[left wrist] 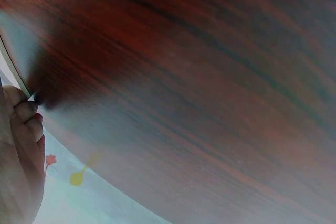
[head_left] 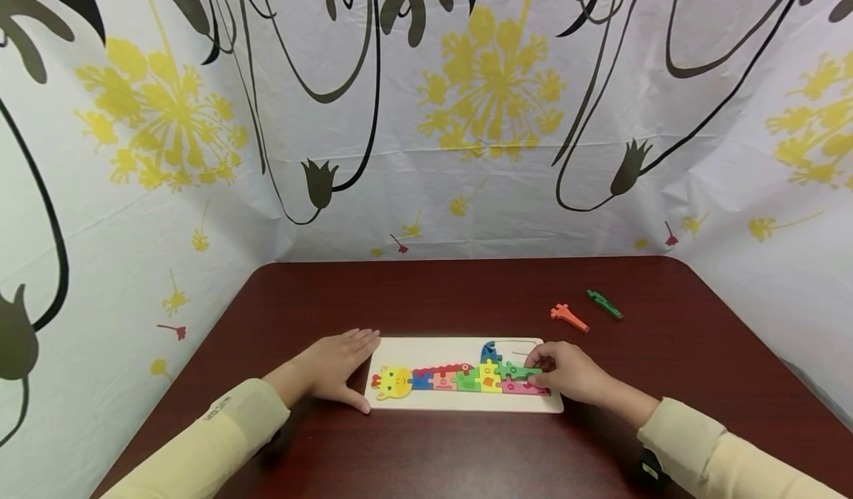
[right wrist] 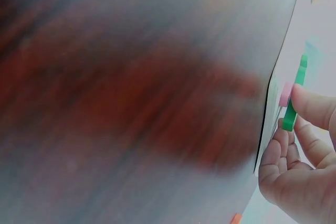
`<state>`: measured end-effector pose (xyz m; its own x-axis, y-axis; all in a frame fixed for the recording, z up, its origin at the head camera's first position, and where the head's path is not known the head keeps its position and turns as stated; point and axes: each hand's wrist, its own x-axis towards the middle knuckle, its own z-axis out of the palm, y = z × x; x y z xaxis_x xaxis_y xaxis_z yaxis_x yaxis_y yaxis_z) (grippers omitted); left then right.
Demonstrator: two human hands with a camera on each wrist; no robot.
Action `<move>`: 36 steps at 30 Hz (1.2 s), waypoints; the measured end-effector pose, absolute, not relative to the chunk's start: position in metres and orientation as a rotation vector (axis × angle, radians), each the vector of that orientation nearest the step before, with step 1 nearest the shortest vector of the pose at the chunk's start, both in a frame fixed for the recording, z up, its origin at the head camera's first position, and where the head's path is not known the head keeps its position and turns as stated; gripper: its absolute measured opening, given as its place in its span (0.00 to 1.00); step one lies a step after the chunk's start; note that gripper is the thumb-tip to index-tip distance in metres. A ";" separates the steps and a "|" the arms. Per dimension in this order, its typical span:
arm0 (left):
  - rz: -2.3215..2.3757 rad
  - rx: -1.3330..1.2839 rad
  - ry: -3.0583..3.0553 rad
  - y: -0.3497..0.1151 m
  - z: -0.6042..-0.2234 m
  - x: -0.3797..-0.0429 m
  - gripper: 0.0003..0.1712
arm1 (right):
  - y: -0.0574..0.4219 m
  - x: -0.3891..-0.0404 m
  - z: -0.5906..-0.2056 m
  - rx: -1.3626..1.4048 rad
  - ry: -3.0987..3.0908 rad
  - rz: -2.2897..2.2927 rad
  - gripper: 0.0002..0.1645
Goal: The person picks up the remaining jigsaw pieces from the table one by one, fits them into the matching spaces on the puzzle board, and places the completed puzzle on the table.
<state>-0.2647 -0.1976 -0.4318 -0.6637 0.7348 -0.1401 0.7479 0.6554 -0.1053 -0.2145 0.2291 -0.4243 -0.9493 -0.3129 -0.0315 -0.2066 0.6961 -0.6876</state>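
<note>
A pale wooden puzzle board [head_left: 460, 403] lies on the table, with a giraffe made of bright jigsaw pieces in it, the yellow head [head_left: 395, 383] at the left. My left hand [head_left: 338, 366] rests at the board's left end, fingers extended and thumb spread along the edge. At the other end, my right hand [head_left: 571, 372] pinches a green puzzle piece [right wrist: 296, 98] between thumb and fingers. In the right wrist view this piece is tilted above a pink piece [right wrist: 285, 94]. A blue piece [head_left: 490, 352] sits just above the yellow one.
Beyond the board's right end lie an orange piece [head_left: 569, 317] and a green leg-shaped piece [head_left: 605, 304]. The dark red-brown table [head_left: 413, 454] has rounded far corners. A white cloth with flower prints [head_left: 400, 129] hangs around its back and sides.
</note>
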 end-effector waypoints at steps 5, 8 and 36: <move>-0.238 1.249 2.779 -0.198 -0.431 -0.264 0.71 | 0.230 -0.215 -0.424 -0.424 2.747 -1.090 0.08; -0.242 1.250 2.778 -0.197 -0.431 -0.264 0.70 | 0.232 -0.214 -0.424 -0.442 2.740 -1.089 0.08; -0.243 1.259 2.777 -0.197 -0.433 -0.265 0.70 | 0.238 -0.217 -0.428 -0.544 2.700 -1.133 0.09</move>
<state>-0.2655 -0.1975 -0.4328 -0.6583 0.7396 -0.1399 0.7527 0.6491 -0.1099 -0.2171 0.2385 -0.4280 -0.9203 -0.3912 -0.0093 -0.2672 0.6458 -0.7152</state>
